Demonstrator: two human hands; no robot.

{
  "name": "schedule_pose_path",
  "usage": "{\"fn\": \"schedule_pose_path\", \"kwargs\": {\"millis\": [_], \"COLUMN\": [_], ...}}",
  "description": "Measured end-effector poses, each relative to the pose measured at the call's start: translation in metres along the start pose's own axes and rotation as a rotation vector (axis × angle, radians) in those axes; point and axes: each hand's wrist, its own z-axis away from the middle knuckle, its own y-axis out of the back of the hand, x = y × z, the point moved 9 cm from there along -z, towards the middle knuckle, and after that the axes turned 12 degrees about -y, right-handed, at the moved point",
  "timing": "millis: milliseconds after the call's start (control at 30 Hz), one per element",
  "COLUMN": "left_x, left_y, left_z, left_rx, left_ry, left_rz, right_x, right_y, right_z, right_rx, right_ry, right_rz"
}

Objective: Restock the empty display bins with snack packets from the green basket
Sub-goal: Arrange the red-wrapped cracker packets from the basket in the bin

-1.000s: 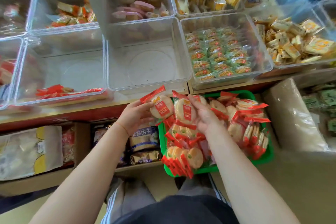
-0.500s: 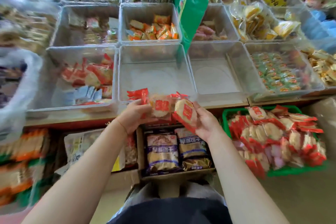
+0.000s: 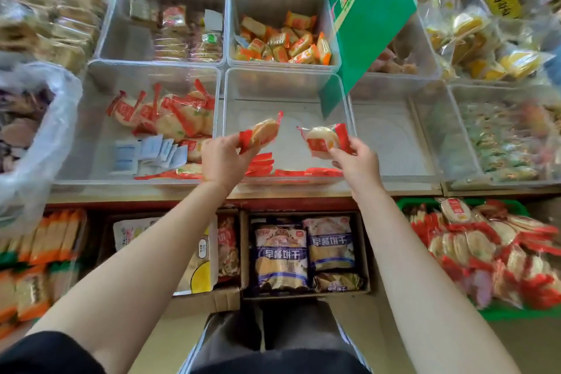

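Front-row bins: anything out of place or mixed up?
Yes. The left front bin mixes red-wrapped rice cracker packets with loose blue-and-white sachets, a different product. A tilted green sign hangs over the middle bin. The left hand and right hand each hold a cracker packet over that bin.

The display bins (image 3: 285,91) in the middle of the frame are made of clear, smooth, shiny plastic. The snack packets (image 3: 262,133) held near the centre are wrapped in glossy see-through film with red ends. At the lower right, the green basket (image 3: 513,311) is made of plastic. Brown matt cardboard is seen on the box (image 3: 305,294) at the bottom centre. At the left, a thin, crinkly plastic bag (image 3: 39,136) is seen.
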Motion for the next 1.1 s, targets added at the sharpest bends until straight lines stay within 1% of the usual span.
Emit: {"fn": "schedule_pose_path", "kwargs": {"millis": [67,133,167,267,333,400,467,500,533,600,633,667,700,767,833,900,1000,1067,1100], "left_x": [-0.001,-0.005,-0.007,-0.014,-0.015,-0.015,-0.015,-0.015,-0.015,-0.013,-0.013,-0.013,-0.014,-0.017,-0.020,-0.023,-0.026,-0.025,-0.025], "left_y": [-0.013,-0.030,-0.037,-0.049,-0.048,-0.048,-0.049,-0.049,-0.049,-0.049,-0.049,-0.050,-0.050,-0.054,-0.057,-0.058,-0.061,-0.063,-0.064], "left_z": [-0.009,-0.011,-0.011,-0.006,-0.006,-0.006,-0.006,-0.005,-0.004,-0.004,-0.004,-0.004,-0.005,-0.004,-0.004,-0.004,-0.002,-0.001,-0.001], "left_rx": [-0.006,-0.056,-0.087,-0.129,-0.135,-0.144,-0.149,-0.152,-0.148,-0.136,-0.135,-0.136,-0.139,-0.169,-0.199,-0.207,-0.244,-0.270,-0.279], "left_ry": [-0.110,-0.150,-0.160,-0.155,-0.145,-0.133,-0.129,-0.133,-0.139,-0.156,-0.162,-0.163,-0.162,-0.154,-0.135,-0.102,-0.065,-0.066,-0.067], "left_rz": [-0.125,-0.191,-0.223,-0.275,-0.288,-0.299,-0.308,-0.310,-0.311,-0.315,-0.318,-0.320,-0.322,-0.329,-0.329,-0.326,-0.341,-0.364,-0.373], "right_x": [-0.017,-0.018,-0.014,0.007,0.021,0.029,0.027,0.021,0.012,-0.015,-0.027,-0.039,-0.047,-0.050,-0.051,-0.062,-0.073,-0.066,-0.058], "right_y": [-0.018,-0.044,-0.056,-0.088,-0.106,-0.116,-0.114,-0.109,-0.105,-0.097,-0.099,-0.106,-0.118,-0.146,-0.161,-0.151,-0.104,-0.081,-0.078], "right_z": [-0.011,-0.023,-0.029,-0.045,-0.047,-0.047,-0.049,-0.051,-0.053,-0.053,-0.049,-0.043,-0.036,-0.026,-0.021,-0.027,-0.050,-0.063,-0.068], "right_rx": [0.047,0.002,-0.030,-0.147,-0.280,-0.411,-0.438,-0.405,-0.350,-0.230,-0.221,-0.250,-0.295,-0.379,-0.403,-0.354,-0.142,-0.050,-0.049], "right_ry": [0.167,0.261,0.269,0.219,0.158,0.082,0.031,0.033,0.069,0.200,0.277,0.359,0.445,0.577,0.620,0.591,0.463,0.376,0.336], "right_rz": [0.375,0.633,0.723,0.918,1.035,1.100,1.086,1.052,0.992,0.815,0.735,0.699,0.716,0.851,0.916,0.788,0.571,0.579,0.634]}}
